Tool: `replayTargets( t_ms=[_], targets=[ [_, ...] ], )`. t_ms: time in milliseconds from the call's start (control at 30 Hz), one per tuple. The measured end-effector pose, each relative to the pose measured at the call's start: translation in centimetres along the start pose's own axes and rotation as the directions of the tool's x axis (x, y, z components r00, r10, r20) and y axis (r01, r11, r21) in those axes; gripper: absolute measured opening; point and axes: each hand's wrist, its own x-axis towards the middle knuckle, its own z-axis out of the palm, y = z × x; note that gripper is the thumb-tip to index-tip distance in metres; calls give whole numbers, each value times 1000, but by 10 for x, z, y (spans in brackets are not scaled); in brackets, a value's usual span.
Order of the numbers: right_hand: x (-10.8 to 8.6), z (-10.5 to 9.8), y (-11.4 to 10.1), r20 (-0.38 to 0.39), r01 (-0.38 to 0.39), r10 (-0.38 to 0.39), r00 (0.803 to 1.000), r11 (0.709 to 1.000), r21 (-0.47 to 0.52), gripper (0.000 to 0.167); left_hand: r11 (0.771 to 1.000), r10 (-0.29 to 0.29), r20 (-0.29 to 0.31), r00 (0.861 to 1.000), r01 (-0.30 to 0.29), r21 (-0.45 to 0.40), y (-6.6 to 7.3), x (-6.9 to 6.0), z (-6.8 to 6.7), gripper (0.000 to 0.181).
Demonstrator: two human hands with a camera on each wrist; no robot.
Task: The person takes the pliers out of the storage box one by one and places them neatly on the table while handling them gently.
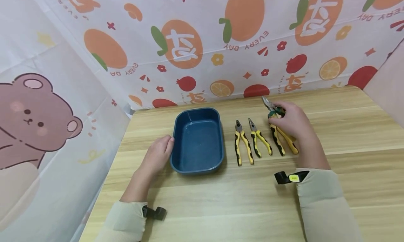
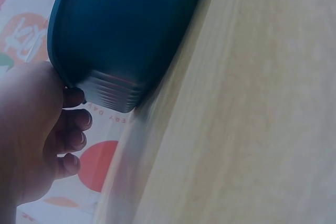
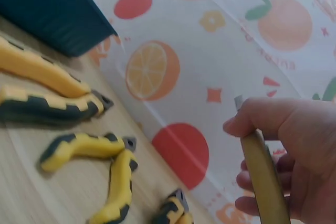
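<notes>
A dark blue rectangular bin (image 1: 197,172) stands on the table, and my left hand (image 1: 159,151) pinches its left rim. In the left wrist view the fingers (image 2: 73,129) curl outside the bin wall. Over at the right, my right hand (image 1: 291,121) grips a pair of pliers (image 1: 268,103), metal nose pointing away. One yellowish handle (image 3: 265,177) of it shows in the right wrist view; the palm hides part. Below that hand lie yellow-and-black pliers (image 1: 277,140), their head hidden. To its left are two more pliers, one pair (image 1: 238,143) near the bin, another (image 1: 260,140) beside it.
The wooden table (image 1: 221,207) ends at a printed fruit curtain (image 1: 208,59) just beyond the bin and pliers. A pale curtain with a bear (image 1: 38,115) hangs on the left side.
</notes>
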Motion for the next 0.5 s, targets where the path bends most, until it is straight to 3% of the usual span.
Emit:
replayTargets(
  t_ms=[200, 500],
  targets=[
    [3, -1, 15, 59, -85, 86, 995, 996, -14, 61, 1000, 5, -17, 1000, -5, -2, -1, -2, 0, 40],
    [0, -9, 40, 27, -156, 157, 987, 987, -42, 59, 1000, 12, -21, 1000, -12, 2, 0, -1, 1, 40]
  ],
)
